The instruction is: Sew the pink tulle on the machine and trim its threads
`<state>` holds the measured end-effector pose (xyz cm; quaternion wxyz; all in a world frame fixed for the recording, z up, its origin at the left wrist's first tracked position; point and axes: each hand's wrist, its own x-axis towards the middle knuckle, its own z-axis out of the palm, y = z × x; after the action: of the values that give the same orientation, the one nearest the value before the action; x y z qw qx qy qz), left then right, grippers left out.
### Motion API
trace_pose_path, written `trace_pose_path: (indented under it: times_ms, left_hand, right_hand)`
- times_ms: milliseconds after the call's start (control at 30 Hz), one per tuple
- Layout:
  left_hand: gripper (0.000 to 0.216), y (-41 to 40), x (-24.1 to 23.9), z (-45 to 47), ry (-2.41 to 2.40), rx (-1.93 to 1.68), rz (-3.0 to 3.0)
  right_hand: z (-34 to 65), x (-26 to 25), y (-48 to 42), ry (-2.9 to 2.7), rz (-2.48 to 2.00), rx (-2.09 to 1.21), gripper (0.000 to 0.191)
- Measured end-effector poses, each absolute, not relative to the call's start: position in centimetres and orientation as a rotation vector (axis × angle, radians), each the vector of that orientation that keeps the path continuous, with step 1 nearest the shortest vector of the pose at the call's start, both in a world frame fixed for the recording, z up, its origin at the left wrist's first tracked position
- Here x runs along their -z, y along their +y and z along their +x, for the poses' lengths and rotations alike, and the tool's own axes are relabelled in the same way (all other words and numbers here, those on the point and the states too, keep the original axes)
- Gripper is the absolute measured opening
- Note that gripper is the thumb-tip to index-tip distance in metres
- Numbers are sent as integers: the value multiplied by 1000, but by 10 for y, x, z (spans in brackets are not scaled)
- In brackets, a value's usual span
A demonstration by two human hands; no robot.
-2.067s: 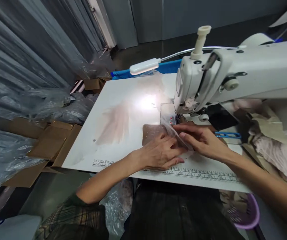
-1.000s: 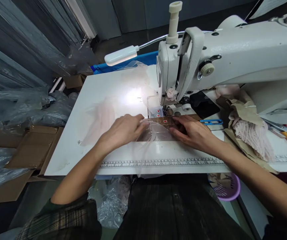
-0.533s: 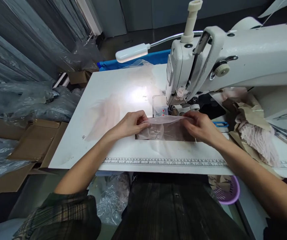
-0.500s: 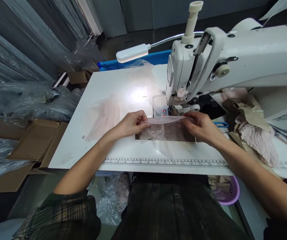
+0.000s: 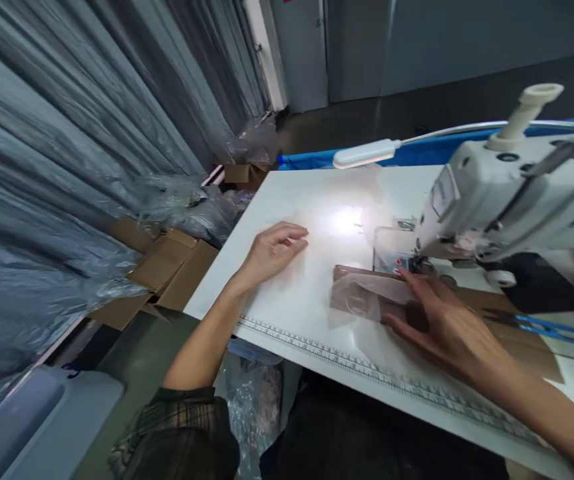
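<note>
L hand [image 5: 269, 255]: fingers apart, nothing pinched. R hand [image 5: 449, 327]: fingers spread over sheer cloth [image 5: 384, 290], nr sewing m/c [image 5: 481, 193]. Risk: cloth may skew/crease, L end being unheld.

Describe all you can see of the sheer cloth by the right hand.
The sheer cloth looks pale, thin and tulle-like. It lies loosely, with a curved fold, partly over a brown strip on the white table, near the sewing machine. The right hand spans its right part and seems to touch it. Blur hides its exact edges.
</note>
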<state>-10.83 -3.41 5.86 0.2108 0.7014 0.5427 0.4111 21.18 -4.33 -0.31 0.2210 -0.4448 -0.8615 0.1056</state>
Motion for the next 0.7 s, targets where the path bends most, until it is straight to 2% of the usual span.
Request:
trace_pose_path:
  times_ms: [100,167,233,333,367,433,500,700]
  left_hand:
    - [25,-27,-56,-153,1825,-1528,1645]
    - [28,-26,-50,-169,1940,-1607,1523]
    - [32,-30,-42,-170,1947,-1441,1599]
    - [49,-36,-29,-155,1888,-962,1878]
    - [48,-37,-26,-150,1899,-844,1949]
    - [30,-37,-20,-143,1979,-769,2007]
    - [18,-34,-17,-144,2065,-891,1947]
    - [21,-31,-21,-155,2067,-1383,1741]
  right_hand:
    - [194,9,-51,-2478,-1000,-151,60]
    - [180,10,-58,-2577,-846,-92,47]
    - [167,10,-65,-2647,-753,-40,37]
    - [150,7,-70,-2703,-726,-4,33]
    - [146,5,-70,-2721,-738,-2,33]
    - [139,2,-68,-2757,-769,2,31]
    - [131,-1,-63,-2779,-791,0,30]
    - [78,-7,-30,-2808,-801,-177,29]
